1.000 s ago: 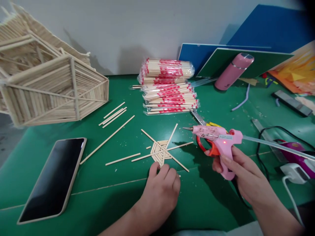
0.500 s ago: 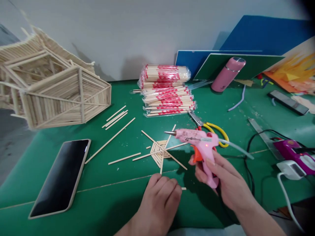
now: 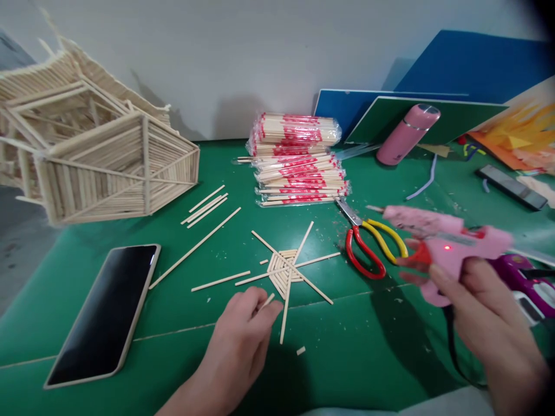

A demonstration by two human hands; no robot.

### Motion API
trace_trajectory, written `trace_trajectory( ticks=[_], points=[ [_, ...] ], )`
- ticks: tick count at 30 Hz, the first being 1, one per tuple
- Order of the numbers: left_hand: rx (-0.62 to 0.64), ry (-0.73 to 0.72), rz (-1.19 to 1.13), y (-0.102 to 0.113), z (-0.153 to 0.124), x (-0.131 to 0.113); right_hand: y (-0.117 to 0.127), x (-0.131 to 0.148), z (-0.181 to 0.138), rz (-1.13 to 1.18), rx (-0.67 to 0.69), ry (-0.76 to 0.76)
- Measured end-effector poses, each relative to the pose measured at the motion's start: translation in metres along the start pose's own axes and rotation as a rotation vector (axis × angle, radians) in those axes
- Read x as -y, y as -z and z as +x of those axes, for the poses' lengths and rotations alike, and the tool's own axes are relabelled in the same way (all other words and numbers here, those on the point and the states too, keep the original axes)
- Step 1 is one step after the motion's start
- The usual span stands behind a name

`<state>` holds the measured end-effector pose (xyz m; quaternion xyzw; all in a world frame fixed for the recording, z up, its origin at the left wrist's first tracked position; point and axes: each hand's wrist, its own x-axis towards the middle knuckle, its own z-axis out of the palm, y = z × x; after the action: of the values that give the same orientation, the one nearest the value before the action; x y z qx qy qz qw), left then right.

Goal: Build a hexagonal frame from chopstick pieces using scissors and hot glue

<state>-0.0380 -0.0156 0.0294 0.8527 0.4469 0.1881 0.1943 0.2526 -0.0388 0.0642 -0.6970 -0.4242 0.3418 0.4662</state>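
My right hand (image 3: 489, 315) is wrapped round the grip of a pink hot-glue gun (image 3: 437, 240), its red light on and its nozzle pointing left, held above the green table at the right. My left hand (image 3: 240, 341) rests low on the table with its fingers pinched on a short wooden stick piece (image 3: 266, 301). Just beyond its fingertips lies a flat web of glued sticks (image 3: 286, 268) with long sticks crossing it. A tiny stick offcut (image 3: 300, 350) lies near my left hand.
Red-and-yellow scissors (image 3: 368, 242) lie between the web and the glue gun. A phone (image 3: 102, 312) lies front left, a large stick-built frame (image 3: 99, 156) back left, wrapped stick bundles (image 3: 297, 159) at the back, a pink flask (image 3: 407, 134) and boards behind. A purple device (image 3: 526, 280) and cables sit right.
My right hand has swung the glue gun away from the stick web to the right. My left hand has slid left and now pinches a short stick piece.
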Motion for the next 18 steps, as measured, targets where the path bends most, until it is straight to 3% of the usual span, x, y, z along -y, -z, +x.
trace_trajectory(
  ticks=[4,6,12,18],
  points=[
    [0.073,-0.088,0.015,-0.013,0.008,-0.006,-0.017,-0.006,-0.009,-0.024,0.402,-0.029],
    [0.083,-0.147,0.022,-0.019,0.009,-0.005,-0.023,-0.006,-0.016,-0.120,0.483,-0.001],
    [-0.062,-0.087,0.165,-0.022,0.014,0.005,-0.026,-0.011,-0.034,-0.347,0.552,0.024],
    [-0.118,-0.087,0.204,-0.022,0.021,0.012,-0.032,-0.015,-0.049,-0.420,0.472,0.021]
  ],
)
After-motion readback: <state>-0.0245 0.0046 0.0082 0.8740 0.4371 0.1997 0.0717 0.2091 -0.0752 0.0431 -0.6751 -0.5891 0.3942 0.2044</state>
